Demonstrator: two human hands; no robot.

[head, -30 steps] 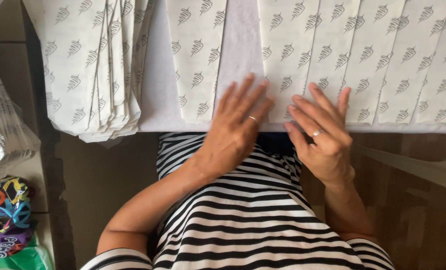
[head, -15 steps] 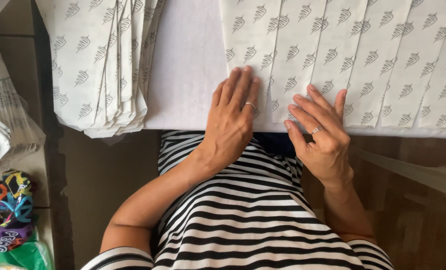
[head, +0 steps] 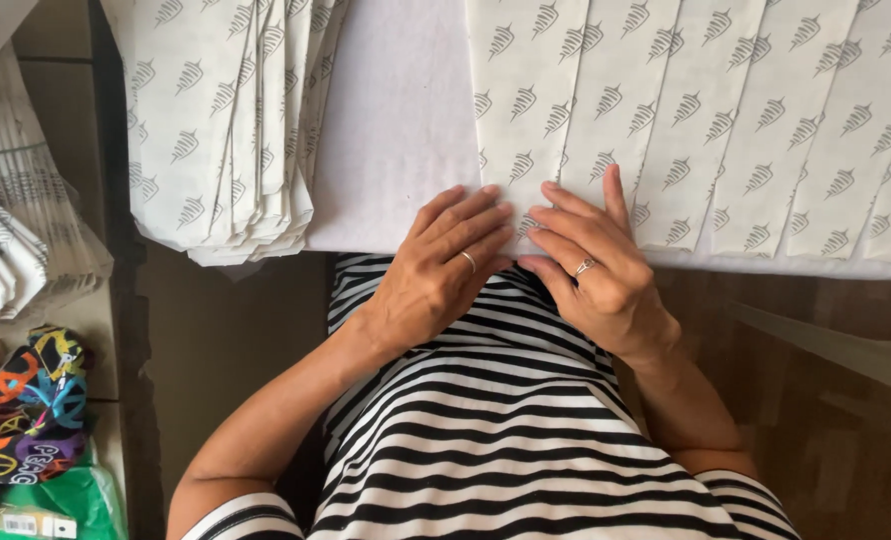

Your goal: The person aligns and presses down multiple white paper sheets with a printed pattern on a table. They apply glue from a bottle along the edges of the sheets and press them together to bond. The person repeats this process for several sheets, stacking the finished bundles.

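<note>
Two hands press flat at the near edge of a white table (head: pixel 396 150) in the centre of the frame, as I watch through the head camera. My left hand (head: pixel 441 265) lies open, fingers spread a little, fingertips on the lower corner of a printed paper sheet (head: pixel 526 110) patterned with small grey leaf marks; it grips nothing. My right hand (head: pixel 591 260) lies open beside it, almost touching, palm down on the same corner. That sheet is the leftmost of a fanned row of overlapping sheets (head: pixel 766 130) running to the upper right. A separate stack of matching sheets (head: pixel 226 130) sits at upper left, overhanging the table edge. In my judgement, uneven pressure could skew the sheet or drag its neighbours out of line, and a nudge could tip the overhanging stack off.
</note>
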